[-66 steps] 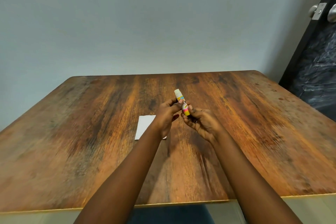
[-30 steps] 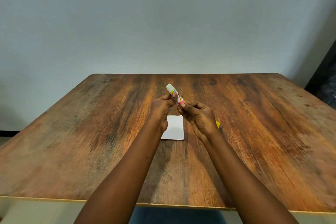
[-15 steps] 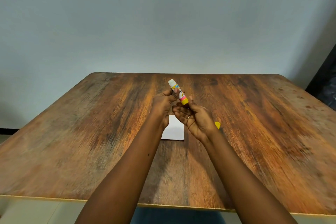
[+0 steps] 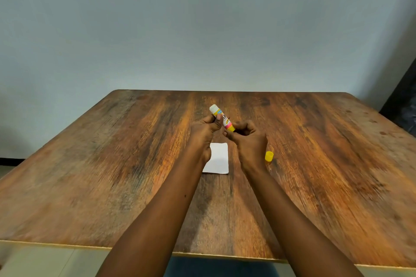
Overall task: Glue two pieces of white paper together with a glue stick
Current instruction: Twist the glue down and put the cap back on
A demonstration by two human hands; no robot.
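An uncapped glue stick (image 4: 221, 117) with a colourful label and white glue at its tip is held tilted above the table, tip pointing up and away. My left hand (image 4: 203, 136) grips its upper body between thumb and fingers. My right hand (image 4: 248, 141) pinches its yellow bottom end. White paper (image 4: 218, 159) lies flat on the wooden table (image 4: 112, 164) just below and between my hands, partly hidden by my left wrist. I cannot tell whether it is one sheet or two stacked.
The yellow cap (image 4: 269, 156) of the glue stick lies on the table right of my right wrist. A pale wall stands behind the table's far edge. A dark door (image 4: 403, 105) shows at the far right.
Both hands stay on the glue stick. My right fingers have shifted around its bottom end, as if turning it. The camera view swung right since the earliest frame, bringing the cap into view.
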